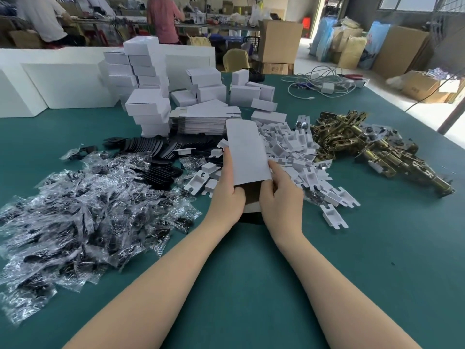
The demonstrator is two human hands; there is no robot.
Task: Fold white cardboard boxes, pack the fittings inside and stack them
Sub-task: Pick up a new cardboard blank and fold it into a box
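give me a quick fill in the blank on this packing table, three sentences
1. Both hands hold a white cardboard box whose near end is ____.
2. The brass fittings lie to the ____ of that box.
3. The table is covered in ____ cloth.

Missing words: open; right; green

No legible text anywhere. White boxes (148,107) and the flat carton blank (247,152) are plain, unprinted. The brown carton (275,68) behind the counter carries dark print, too blurred to read. Red marks on the blue bag (375,44) at right are also unreadable.
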